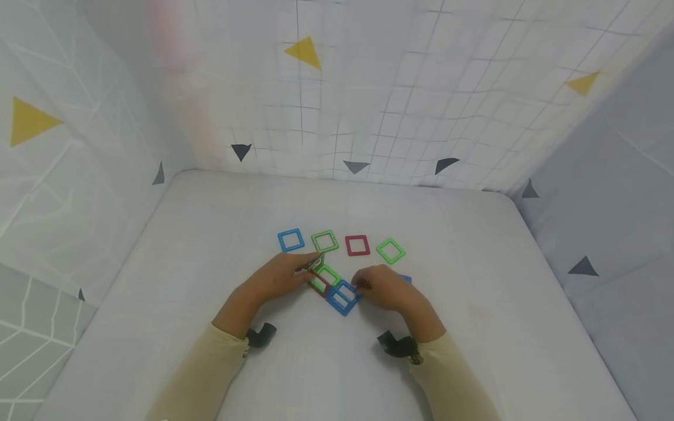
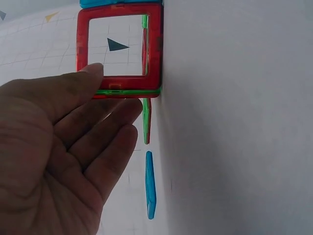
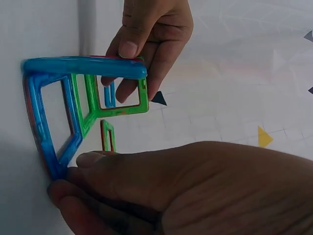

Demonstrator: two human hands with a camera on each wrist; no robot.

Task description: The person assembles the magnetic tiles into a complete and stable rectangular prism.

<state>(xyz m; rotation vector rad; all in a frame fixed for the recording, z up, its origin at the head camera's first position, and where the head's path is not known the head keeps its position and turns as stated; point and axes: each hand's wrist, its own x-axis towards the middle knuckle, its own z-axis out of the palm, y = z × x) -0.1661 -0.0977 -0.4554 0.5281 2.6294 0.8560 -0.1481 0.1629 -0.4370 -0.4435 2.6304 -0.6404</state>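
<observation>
Left hand (image 1: 274, 278): thumb and fingertips pinch a corner of the red square (image 2: 155, 49), right where a green square (image 3: 122, 112) meets it. Red one stands upright on the table (image 1: 316, 362).

Loose, far row: blue tile (image 1: 281, 242), then green tile (image 1: 315, 244) just beyond the left fingertips. Both lie flat, not joined to anything.

Middle, between the hands: the joined cluster (image 1: 344, 296) of red, green and blue squares, edges touching. Reads to me as a part-built box. Can't tell how many sides are on; hands and overlap hide some.

Next in the row: red tile (image 1: 348, 245), flat, loose, beyond the cluster.

Right hand (image 1: 384, 287): thumb and fingers pinch the low corner of a blue square (image 3: 43, 117) on the cluster's right side. Another blue square (image 3: 85, 66) meets it along an edge.

Far right: tilted green tile (image 1: 398, 258), flat, loose. Bit of blue (image 1: 405, 278) shows past the right hand, mostly hidden.

Status, my read: several sides done, shape under adjustment at two corners. Left over: four tiles in the row, plus maybe the hidden blue.
</observation>
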